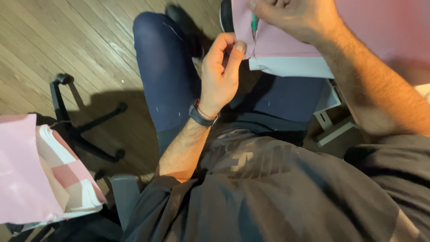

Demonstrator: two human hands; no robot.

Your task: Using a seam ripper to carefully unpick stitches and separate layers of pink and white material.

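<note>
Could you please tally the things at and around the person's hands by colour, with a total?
Pink: 2, the pink fabric pinched by the left hand, and the pink pile at the lower left.
Green: 1, the thin green tool in the right hand.
White: 1, the white layer under the fabric.
Black: 1, the wristwatch.
Total: 5

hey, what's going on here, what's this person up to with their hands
A seated person looks down at their lap. Their left hand pinches the edge of a pink fabric piece, while the right hand holds a thin green tool against it near the same edge. A white layer shows beneath the pink. More pink and white checked fabric lies at the left, beside an office chair base on the wooden floor.
</note>
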